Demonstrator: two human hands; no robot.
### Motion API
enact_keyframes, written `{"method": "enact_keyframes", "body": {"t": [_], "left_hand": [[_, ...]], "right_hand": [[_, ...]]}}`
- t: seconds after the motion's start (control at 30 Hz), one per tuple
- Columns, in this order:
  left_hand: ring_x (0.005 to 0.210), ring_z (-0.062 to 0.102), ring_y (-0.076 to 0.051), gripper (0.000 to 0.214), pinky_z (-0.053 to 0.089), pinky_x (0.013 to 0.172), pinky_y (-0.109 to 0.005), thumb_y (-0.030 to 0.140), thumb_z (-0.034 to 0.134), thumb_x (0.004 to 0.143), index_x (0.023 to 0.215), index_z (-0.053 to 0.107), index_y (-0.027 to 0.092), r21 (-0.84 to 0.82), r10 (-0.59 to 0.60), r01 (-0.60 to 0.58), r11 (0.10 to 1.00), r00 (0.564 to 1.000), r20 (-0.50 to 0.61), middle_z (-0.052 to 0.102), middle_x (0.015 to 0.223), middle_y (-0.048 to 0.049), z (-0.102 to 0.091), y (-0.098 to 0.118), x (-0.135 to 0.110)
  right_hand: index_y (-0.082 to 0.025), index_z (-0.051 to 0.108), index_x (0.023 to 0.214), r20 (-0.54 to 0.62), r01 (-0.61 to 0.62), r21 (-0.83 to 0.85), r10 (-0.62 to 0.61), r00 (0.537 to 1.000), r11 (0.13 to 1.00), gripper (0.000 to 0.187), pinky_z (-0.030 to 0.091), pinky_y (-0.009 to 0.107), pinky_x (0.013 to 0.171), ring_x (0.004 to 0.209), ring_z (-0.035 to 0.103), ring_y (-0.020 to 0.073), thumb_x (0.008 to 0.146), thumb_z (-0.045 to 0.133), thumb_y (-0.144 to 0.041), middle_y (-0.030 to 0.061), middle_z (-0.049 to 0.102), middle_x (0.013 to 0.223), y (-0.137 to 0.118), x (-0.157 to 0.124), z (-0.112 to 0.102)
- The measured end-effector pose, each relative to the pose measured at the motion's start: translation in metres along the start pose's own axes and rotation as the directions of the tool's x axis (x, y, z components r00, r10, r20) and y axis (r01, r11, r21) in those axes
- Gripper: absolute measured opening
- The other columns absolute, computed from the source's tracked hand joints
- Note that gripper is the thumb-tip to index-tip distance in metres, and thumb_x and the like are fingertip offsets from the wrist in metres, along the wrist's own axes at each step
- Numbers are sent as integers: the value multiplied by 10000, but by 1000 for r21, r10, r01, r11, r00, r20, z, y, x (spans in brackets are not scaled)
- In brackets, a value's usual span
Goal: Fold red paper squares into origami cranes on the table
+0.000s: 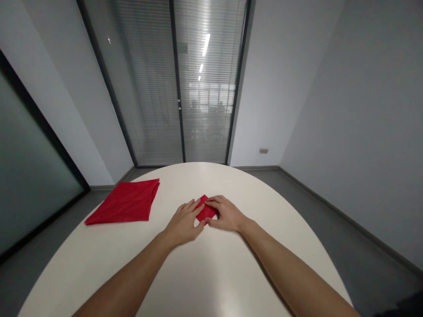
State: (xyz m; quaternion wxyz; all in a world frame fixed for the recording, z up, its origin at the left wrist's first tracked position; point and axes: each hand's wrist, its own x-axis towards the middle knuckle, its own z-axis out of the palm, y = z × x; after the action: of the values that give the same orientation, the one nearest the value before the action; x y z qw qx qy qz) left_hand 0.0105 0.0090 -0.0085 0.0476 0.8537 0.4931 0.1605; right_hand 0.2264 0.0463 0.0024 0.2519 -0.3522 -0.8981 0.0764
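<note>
A small red folded square of paper or thin cloth (207,212) lies on the white table, turned so that one corner points away from me. My left hand (185,222) rests over its left side, fingers stretched out and thumb apart near the close corner. From the other side, my right hand (228,214) holds its right part, with curved fingers on the upper edge and the thumb by the lower corner. The fingers of both hands cover some of the square's edges. Farther left lies a larger red folded sheet (127,201), untouched, with creases and a doubled right edge.
The round white table (185,281) curves away on both sides. Beyond its far edge stand glass panels with blinds (152,110) in dark frames. A grey wall (357,132) with a small socket plate (263,151) rises at right. Grey floor (317,220) surrounds the table.
</note>
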Motion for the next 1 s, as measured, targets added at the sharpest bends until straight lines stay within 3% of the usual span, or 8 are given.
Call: {"method": "enact_keyframes", "body": {"t": [0.3,0.47,0.6,0.8,1.0], "left_hand": [[1525,208,-304,698,211,1221,-514,560,388,981,1572,282,205,-13,32,-31,999,994,103,259,1644,-98,-4,-3,-3],[1500,288,-278,530,255,1205,-504,354,310,1020,1505,419,171,-22,22,-21,1000,998,63,362,1601,-111,-3,-3,-1],[1484,326,-285,551,277,1200,-511,278,444,948,1494,439,198,-35,14,-14,999,1000,8,405,1580,-98,-1,-3,-1],[1454,380,-306,598,305,1195,-516,316,546,900,1479,457,200,-67,17,-19,998,999,-32,434,1559,-117,-1,-4,-1],[1438,395,-329,624,311,1189,-530,365,597,881,1466,461,195,-79,25,-29,996,999,-47,447,1551,-123,-2,-2,-2]], "right_hand": [[-133,617,1336,3,-15,21,15,1000,1000,667,441,470,1065,1199,562,309,781,751,-478,170,638,1300,0,-1,-1],[-144,618,1330,3,-16,32,16,1000,999,663,438,474,1065,1206,562,309,778,761,-482,168,639,1299,0,-1,-1],[-157,610,1340,-3,-1,51,1,1000,999,723,435,476,1067,1213,562,311,736,790,-512,162,634,1309,1,-1,1],[-159,592,1353,5,8,48,-8,1000,999,753,428,489,1063,1225,559,320,738,780,-551,172,624,1322,2,-2,1],[-164,593,1320,-37,-5,112,9,999,994,439,450,459,1025,1147,599,265,903,632,-297,145,672,1236,2,-2,0]]}}
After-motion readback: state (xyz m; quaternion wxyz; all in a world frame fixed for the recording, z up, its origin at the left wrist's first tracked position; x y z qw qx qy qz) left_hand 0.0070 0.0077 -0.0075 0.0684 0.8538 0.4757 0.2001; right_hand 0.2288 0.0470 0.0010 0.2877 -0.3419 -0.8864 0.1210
